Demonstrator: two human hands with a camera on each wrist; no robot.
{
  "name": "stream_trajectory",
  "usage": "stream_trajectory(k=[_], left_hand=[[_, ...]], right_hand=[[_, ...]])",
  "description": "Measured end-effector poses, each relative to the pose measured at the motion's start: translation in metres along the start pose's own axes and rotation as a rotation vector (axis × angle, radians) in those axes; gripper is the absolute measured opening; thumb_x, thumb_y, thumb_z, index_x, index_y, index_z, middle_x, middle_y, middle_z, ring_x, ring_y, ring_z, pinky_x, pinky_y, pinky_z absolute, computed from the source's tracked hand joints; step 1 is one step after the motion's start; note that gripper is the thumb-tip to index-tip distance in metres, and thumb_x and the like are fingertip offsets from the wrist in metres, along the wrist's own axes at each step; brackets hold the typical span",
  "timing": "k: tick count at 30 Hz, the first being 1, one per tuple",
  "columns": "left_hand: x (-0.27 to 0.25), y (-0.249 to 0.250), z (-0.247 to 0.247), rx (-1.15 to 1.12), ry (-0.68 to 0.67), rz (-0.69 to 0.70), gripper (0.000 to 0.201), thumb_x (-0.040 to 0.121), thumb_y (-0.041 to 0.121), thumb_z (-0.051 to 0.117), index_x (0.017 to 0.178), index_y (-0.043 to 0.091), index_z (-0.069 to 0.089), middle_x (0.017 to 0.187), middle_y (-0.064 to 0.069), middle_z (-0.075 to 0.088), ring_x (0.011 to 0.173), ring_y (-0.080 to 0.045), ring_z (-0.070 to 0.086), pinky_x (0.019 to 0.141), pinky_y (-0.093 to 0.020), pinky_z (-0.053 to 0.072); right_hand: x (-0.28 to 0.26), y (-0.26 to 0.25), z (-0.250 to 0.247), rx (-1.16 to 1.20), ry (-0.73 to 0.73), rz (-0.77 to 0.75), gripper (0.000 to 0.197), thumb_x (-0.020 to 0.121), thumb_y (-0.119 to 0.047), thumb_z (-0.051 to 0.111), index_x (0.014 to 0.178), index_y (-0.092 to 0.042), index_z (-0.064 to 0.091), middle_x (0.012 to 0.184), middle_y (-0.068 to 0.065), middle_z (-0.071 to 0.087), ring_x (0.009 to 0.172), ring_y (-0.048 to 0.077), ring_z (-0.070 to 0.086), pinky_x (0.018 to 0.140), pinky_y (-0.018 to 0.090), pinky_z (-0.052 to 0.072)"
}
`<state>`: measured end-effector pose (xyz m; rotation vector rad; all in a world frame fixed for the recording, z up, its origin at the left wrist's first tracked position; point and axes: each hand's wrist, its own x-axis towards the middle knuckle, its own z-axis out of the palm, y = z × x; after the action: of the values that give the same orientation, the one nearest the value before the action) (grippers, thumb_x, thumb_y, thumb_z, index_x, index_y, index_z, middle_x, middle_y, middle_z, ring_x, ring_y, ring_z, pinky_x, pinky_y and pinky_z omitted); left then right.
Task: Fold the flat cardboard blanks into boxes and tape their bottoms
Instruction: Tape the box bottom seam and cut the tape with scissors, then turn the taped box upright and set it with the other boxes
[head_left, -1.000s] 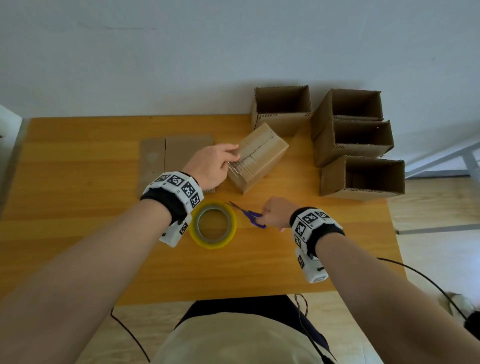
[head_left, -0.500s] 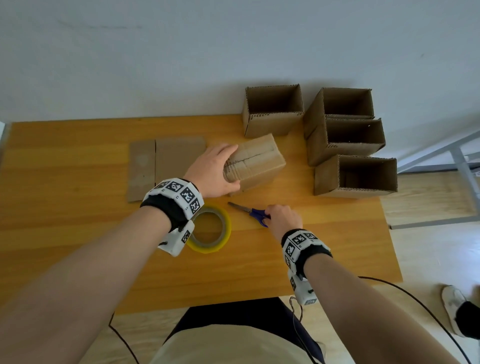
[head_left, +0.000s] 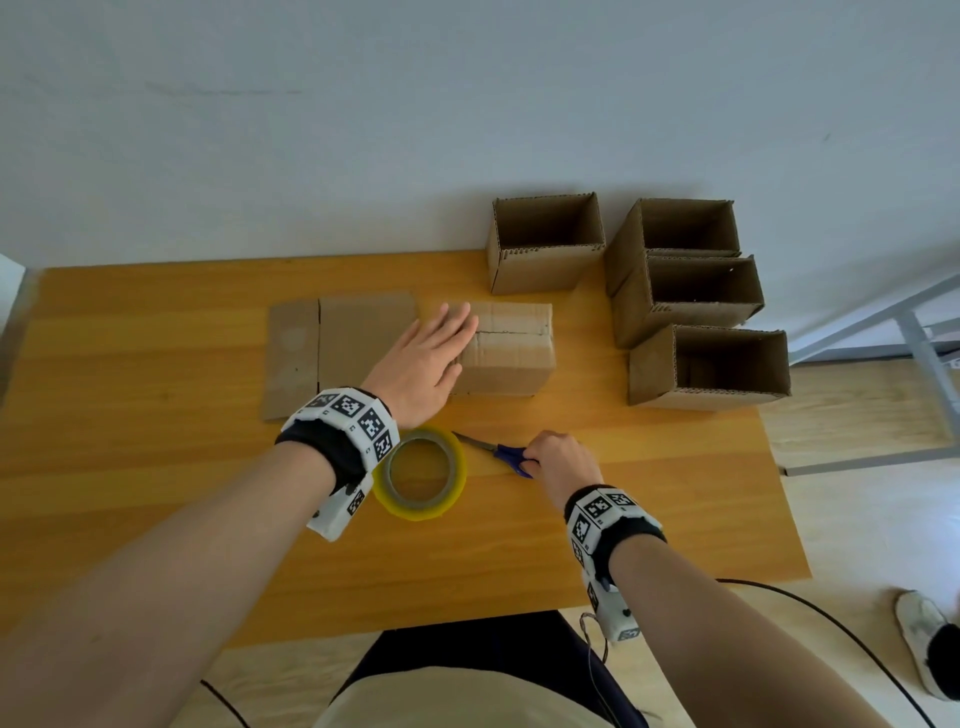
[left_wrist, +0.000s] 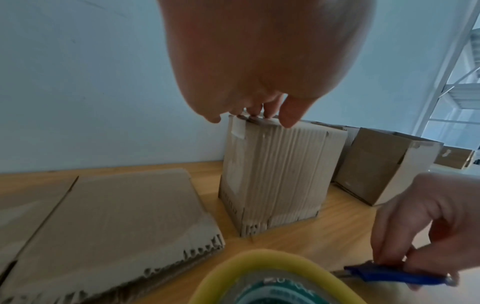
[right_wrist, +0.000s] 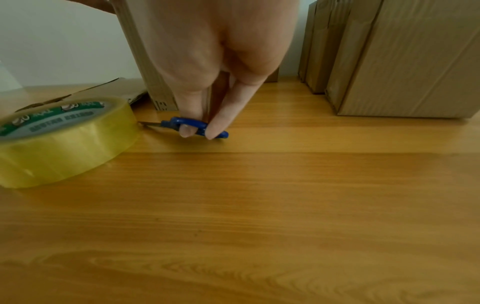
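Observation:
A folded cardboard box (head_left: 511, 348) (left_wrist: 272, 174) stands bottom-up on the table, clear tape along its seam. My left hand (head_left: 426, 358) (left_wrist: 259, 111) lies flat on its top left end, fingers straight. My right hand (head_left: 558, 460) (right_wrist: 205, 123) pinches the blue handle of the scissors (head_left: 498, 451) (right_wrist: 187, 125) (left_wrist: 394, 275), which lie on the table. The yellow tape roll (head_left: 423, 475) (right_wrist: 59, 139) (left_wrist: 272, 279) lies flat between my wrists. A flat cardboard blank (head_left: 337, 348) (left_wrist: 103, 222) lies left of the box.
Several finished open-topped boxes (head_left: 545, 241) (head_left: 685, 291) (head_left: 709, 366) stand at the back right of the wooden table (head_left: 156, 467). A white metal frame (head_left: 914, 332) stands on the floor to the right. A shoe (head_left: 924, 639) shows at the lower right.
The box has been turned square to the table edge and set down flat. My left hand went from gripping its end to lying flat on top. My right hand stays on the scissors.

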<state>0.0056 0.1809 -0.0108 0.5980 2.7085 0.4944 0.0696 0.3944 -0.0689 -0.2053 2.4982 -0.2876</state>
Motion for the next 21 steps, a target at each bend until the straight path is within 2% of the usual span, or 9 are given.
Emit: stream_trajectory(k=[2, 5, 9, 15, 17, 19, 21], left_hand=[[-0.003, 0.002, 0.004, 0.003, 0.025, -0.007, 0.053, 0.103, 0.027, 0.021, 0.149, 0.022, -0.005, 0.150, 0.012, -0.019, 0.138, -0.005, -0.020, 0.116, -0.026, -0.007], [-0.006, 0.007, 0.008, 0.006, 0.055, -0.024, 0.053, 0.103, 0.030, 0.018, 0.148, 0.021, -0.008, 0.149, 0.011, -0.022, 0.138, -0.005, -0.020, 0.114, -0.023, -0.008], [-0.007, 0.014, 0.013, 0.008, 0.081, -0.034, 0.052, 0.103, 0.028, 0.018, 0.149, 0.019, -0.006, 0.150, 0.010, -0.020, 0.138, -0.004, -0.018, 0.112, -0.021, -0.007], [-0.007, 0.018, 0.017, 0.008, 0.089, -0.066, 0.052, 0.103, 0.027, 0.018, 0.149, 0.019, -0.006, 0.150, 0.009, -0.020, 0.138, -0.006, -0.019, 0.112, -0.022, -0.007], [-0.007, 0.020, 0.016, 0.003, 0.090, -0.070, 0.053, 0.103, 0.028, 0.018, 0.149, 0.019, -0.006, 0.150, 0.009, -0.020, 0.139, -0.006, -0.019, 0.113, -0.022, -0.006], [-0.006, 0.021, 0.015, 0.000, 0.103, -0.073, 0.053, 0.103, 0.028, 0.018, 0.149, 0.018, -0.006, 0.150, 0.009, -0.020, 0.139, -0.005, -0.018, 0.113, -0.022, -0.006], [-0.005, 0.024, 0.012, 0.002, 0.132, -0.084, 0.052, 0.103, 0.028, 0.018, 0.149, 0.018, -0.005, 0.150, 0.009, -0.020, 0.138, -0.005, -0.019, 0.112, -0.021, -0.007]], right_hand=[[0.001, 0.002, 0.002, 0.014, -0.005, 0.005, 0.024, 0.098, -0.025, 0.047, 0.102, -0.009, 0.064, 0.093, 0.005, 0.059, 0.075, 0.021, 0.051, 0.065, 0.028, 0.039], [0.000, 0.004, 0.002, 0.029, -0.020, 0.008, 0.025, 0.098, -0.025, 0.046, 0.102, -0.008, 0.064, 0.095, 0.006, 0.061, 0.074, 0.021, 0.053, 0.065, 0.028, 0.039], [-0.003, 0.006, -0.002, 0.029, -0.051, 0.002, 0.025, 0.098, -0.023, 0.045, 0.101, -0.009, 0.065, 0.090, 0.005, 0.058, 0.074, 0.022, 0.052, 0.065, 0.028, 0.040], [-0.008, 0.009, 0.000, 0.004, -0.058, 0.010, 0.021, 0.096, -0.019, 0.051, 0.105, -0.010, 0.068, 0.097, 0.008, 0.062, 0.083, 0.025, 0.059, 0.068, 0.031, 0.047], [-0.010, 0.008, 0.003, -0.014, 0.068, -0.031, 0.018, 0.096, -0.014, 0.050, 0.101, -0.009, 0.067, 0.102, 0.008, 0.061, 0.081, 0.025, 0.059, 0.064, 0.032, 0.048], [-0.012, 0.006, 0.001, 0.013, 0.371, -0.120, 0.007, 0.090, -0.005, 0.057, 0.091, -0.007, 0.063, 0.093, 0.006, 0.059, 0.073, 0.024, 0.056, 0.050, 0.029, 0.042], [-0.008, 0.001, -0.012, 0.043, 0.703, -0.227, 0.004, 0.085, -0.002, 0.059, 0.087, -0.005, 0.061, 0.085, 0.007, 0.058, 0.070, 0.023, 0.054, 0.049, 0.027, 0.041]])
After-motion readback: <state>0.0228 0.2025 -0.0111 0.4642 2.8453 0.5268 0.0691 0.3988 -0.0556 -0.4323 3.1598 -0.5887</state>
